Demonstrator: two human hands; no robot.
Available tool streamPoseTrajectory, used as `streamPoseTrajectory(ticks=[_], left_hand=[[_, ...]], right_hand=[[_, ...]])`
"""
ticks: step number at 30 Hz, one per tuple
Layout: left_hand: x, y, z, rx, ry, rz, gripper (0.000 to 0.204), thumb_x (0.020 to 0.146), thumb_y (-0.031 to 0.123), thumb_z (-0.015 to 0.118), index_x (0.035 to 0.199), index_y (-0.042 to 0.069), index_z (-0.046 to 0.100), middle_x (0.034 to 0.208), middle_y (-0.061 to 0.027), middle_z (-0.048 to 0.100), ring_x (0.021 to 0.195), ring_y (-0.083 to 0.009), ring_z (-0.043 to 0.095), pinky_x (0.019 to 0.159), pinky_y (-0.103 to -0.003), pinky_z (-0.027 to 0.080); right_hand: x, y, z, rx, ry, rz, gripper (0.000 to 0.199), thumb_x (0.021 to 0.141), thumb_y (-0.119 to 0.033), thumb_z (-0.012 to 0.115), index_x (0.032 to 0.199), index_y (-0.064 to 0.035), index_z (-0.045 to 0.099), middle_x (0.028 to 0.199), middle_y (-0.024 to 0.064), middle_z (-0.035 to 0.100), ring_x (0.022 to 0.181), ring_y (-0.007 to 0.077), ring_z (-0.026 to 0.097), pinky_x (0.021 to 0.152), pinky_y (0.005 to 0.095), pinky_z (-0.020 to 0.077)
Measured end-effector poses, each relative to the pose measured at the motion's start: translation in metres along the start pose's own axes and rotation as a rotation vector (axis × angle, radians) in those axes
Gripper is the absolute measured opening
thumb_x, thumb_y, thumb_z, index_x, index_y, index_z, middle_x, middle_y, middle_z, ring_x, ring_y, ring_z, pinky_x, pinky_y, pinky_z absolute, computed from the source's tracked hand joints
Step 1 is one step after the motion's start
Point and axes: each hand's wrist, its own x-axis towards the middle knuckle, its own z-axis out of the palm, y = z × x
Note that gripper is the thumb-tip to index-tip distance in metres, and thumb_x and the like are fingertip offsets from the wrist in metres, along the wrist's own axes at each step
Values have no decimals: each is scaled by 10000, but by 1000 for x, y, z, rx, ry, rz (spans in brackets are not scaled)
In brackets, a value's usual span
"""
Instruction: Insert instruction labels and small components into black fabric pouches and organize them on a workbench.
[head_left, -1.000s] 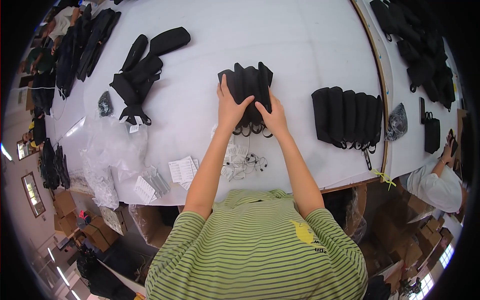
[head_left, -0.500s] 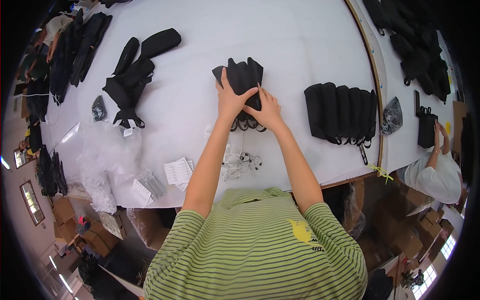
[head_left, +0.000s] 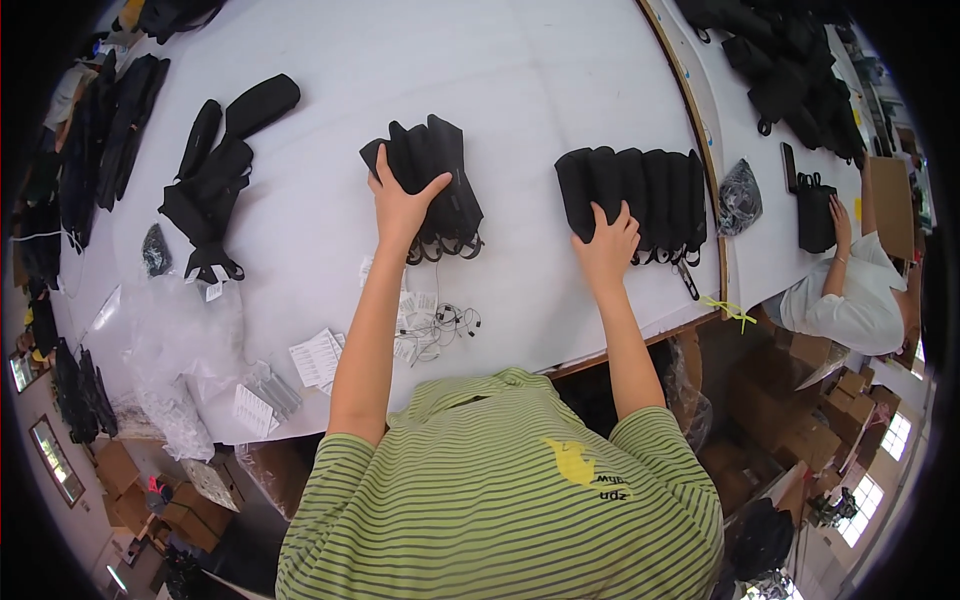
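- The white table (head_left: 300, 230) fills most of the view, its far edge bending with the lens; a wooden strip runs along its right side.
- A heap of black bags (head_left: 790, 70) lies far right, beyond that strip, and more black pieces (head_left: 100, 130) line the far left edge.
- A row of black pouches (head_left: 640, 195) stands side by side right of centre. The right hand (head_left: 607, 245) lies flat on its near left end, fingers spread — pressing, not gripping.
- A smaller bunch of black pouches (head_left: 430, 185) sits at the centre, well apart from the row. The left hand (head_left: 400, 205) grasps its near left side, thumb stretched across the front.
- Loose black pouches (head_left: 215, 180) lie left of the bunch.
- Clear plastic bags (head_left: 175, 340) are crumpled at the near left.
- White paper tags (head_left: 320, 357) and a tangle of thin cords (head_left: 445, 325) lie near the person — between the arms and just left of them.
- Another person in white (head_left: 850, 290) works at the right.
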Motion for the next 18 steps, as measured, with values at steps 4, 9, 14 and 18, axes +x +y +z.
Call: streamPoseTrajectory(ticks=[4, 9, 14, 18], left_hand=[[0, -2, 1, -18, 7, 8, 1144, 614, 492, 812, 1457, 131, 129, 1403, -282, 197, 1215, -415, 430, 976, -432, 437], [-1, -5, 2, 27, 43, 18, 1132, 620, 482, 817, 1451, 103, 148, 1336, -256, 289, 1192, -381, 450, 967, -423, 428], [-2, -1, 4, 5, 23, 31, 1135, 613, 494, 813, 1451, 123, 143, 1352, -267, 271, 1190, -407, 449, 952, -436, 444], [0, -1, 0, 23, 21, 12, 1132, 617, 502, 808, 1451, 122, 143, 1356, -278, 266, 1183, -414, 457, 954, -436, 443]], right_hand=[[15, -8, 6, 157, 49, -11, 486, 677, -221, 711, 1125, -57, 622, 1253, 181, 473, 1047, 324, 459, 888, 417, 399], [27, -89, -9, 471, 143, -142, 501, 691, -242, 692, 1140, -33, 614, 1180, 209, 512, 1026, 349, 466, 890, 416, 407], [36, -119, 16, 434, -133, -238, 588, 729, -390, 720, 1224, -99, 593, 1245, 180, 487, 1132, 338, 444, 957, 381, 383], [55, -90, 18, 1144, -16, 16, 315, 811, -125, 667, 1123, -84, 662, 1082, 102, 621, 981, 228, 594, 892, 296, 441]])
